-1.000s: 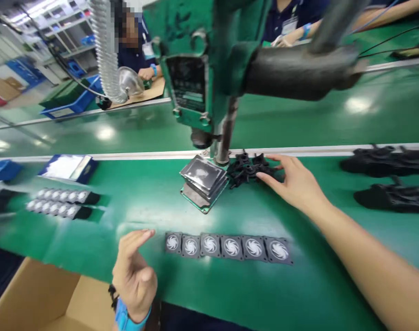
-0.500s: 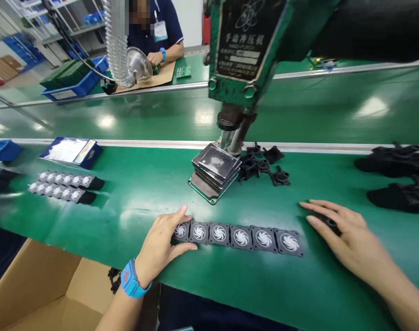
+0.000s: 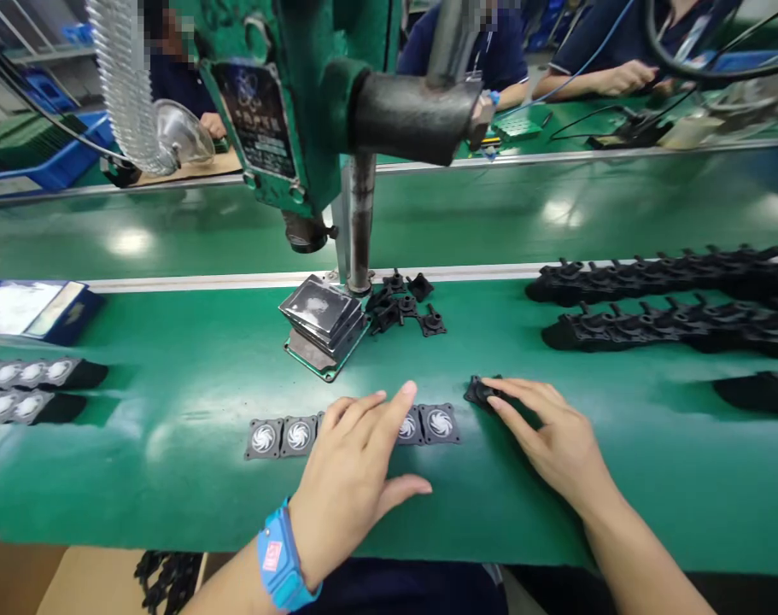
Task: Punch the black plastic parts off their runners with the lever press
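Note:
A row of square black plates [image 3: 440,424] with white swirl discs lies on the green mat. Over the middle of this row hovers my left hand [image 3: 353,478], thumb and fingers spread, hiding some of the plates; I cannot tell whether it touches them. To the right of the row, my right hand [image 3: 558,444] pinches a small black plastic part [image 3: 476,391] between thumb and fingertips, close to the mat. Similar black parts with short stems [image 3: 432,320] are piled by the press column. A wrist strap [image 3: 283,559] circles my left wrist.
A green hand press [image 3: 273,128] stands ahead, with a stacked metal block [image 3: 321,316] below it. Rows of black parts [image 3: 670,325] lie right; white-disc rows [image 3: 23,389] and a blue box [image 3: 61,312] lie left. Co-workers [image 3: 619,51] sit across. A cardboard box [image 3: 87,581] is below.
The view has swung right. My left hand has gone from the row's left end to above its middle. My right hand has come nearer the row's right end with its black part.

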A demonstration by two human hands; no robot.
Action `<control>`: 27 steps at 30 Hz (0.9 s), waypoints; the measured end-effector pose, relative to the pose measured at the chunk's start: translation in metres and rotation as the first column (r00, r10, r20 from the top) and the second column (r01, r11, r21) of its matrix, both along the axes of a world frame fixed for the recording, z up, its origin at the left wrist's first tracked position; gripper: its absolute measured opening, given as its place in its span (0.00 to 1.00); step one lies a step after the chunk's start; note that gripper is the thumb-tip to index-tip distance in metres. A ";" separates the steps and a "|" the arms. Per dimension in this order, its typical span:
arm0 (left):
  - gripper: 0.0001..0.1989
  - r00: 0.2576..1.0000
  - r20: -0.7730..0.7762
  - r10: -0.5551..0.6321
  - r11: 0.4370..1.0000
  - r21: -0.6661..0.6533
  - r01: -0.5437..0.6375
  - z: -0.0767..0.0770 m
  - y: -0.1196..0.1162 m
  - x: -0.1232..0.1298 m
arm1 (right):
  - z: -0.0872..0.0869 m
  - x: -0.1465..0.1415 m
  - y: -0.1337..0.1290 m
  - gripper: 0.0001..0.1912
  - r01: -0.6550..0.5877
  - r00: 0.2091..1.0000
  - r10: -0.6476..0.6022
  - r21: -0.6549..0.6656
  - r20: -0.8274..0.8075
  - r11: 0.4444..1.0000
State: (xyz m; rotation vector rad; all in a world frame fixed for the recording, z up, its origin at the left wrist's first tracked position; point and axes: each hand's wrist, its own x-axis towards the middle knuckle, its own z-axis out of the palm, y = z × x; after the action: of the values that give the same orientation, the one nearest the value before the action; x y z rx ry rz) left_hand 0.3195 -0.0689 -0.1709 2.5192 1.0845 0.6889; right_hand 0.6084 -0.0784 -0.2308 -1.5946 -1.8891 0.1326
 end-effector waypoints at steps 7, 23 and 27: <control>0.56 0.992 -0.119 -0.029 0.998 -0.051 0.023 0.004 0.015 0.035 | 0.021 -0.016 -0.010 0.10 0.155 0.976 -0.142 0.070 -0.163 0.985; 0.60 1.000 0.005 -0.017 0.982 -0.188 0.017 -0.006 0.022 0.041 | 0.047 -0.060 -0.007 0.11 -0.271 0.957 0.283 0.170 -0.056 0.948; 0.56 1.000 0.004 -0.012 0.981 -0.196 0.013 -0.005 0.022 0.040 | 0.051 -0.057 -0.004 0.09 -0.312 0.946 0.318 0.103 -0.053 0.944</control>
State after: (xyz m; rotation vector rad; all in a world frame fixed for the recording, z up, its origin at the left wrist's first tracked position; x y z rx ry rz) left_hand 0.3591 -0.0466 -0.1759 2.3553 1.0785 0.5524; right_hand 0.5513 -0.0827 -0.1799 -1.2010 -2.0527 0.2302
